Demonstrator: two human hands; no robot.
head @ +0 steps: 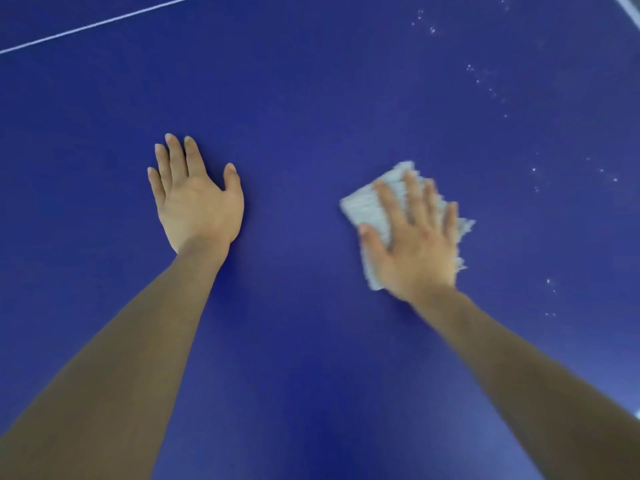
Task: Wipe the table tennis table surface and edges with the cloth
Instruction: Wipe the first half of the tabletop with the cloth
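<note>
The blue table tennis table surface (311, 98) fills the whole view. A folded pale grey cloth (369, 206) lies flat on it at centre right. My right hand (414, 240) presses down on the cloth with straight, spread fingers; the hand and cloth are blurred by motion. My left hand (195, 195) rests flat on the bare surface to the left, fingers straight, well apart from the cloth and holding nothing.
A thin white line (100, 20) crosses the table at the top left. Another white line or edge (628, 5) shows at the top right corner. Small white specks (485, 81) dot the surface on the right side.
</note>
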